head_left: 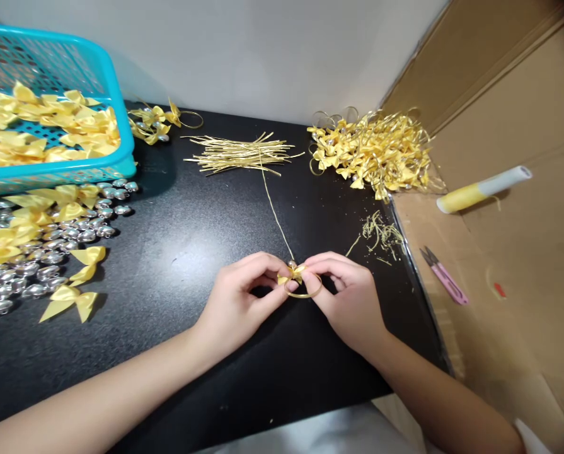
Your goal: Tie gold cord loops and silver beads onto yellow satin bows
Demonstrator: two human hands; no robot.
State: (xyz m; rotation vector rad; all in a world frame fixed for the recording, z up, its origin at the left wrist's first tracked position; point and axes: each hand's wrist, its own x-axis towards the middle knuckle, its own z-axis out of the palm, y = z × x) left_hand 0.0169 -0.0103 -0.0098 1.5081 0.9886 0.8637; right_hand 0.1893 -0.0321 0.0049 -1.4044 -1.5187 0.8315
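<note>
While your two hands meet over the desk [191, 227], the fingers of your left hand [237, 296] are closed in a small pinch on one side of the yellow bow [284, 278]. The fingers of your right hand [352, 302] pinch its other side, nearly closed too. I can't tell which tips press the cord [276, 221].

Pinch close to the middle of the bow, but softly, because hard squeezing could crease the shiny ribbon. Let one hand hold it steady while the other does the small moves. Mind that the cord doesn't twist or snag.

The bow is small and smooth, with a shiny bead [292, 263] at its top. The thin gold ring [305, 296] hangs just below, round and open in the middle. The cord runs up from the bead to the gold bundle [234, 153].

Farther out, a pile of yellow bows with rings [376, 151] sits to the right, and a blue basket [121, 126] to the left.
</note>
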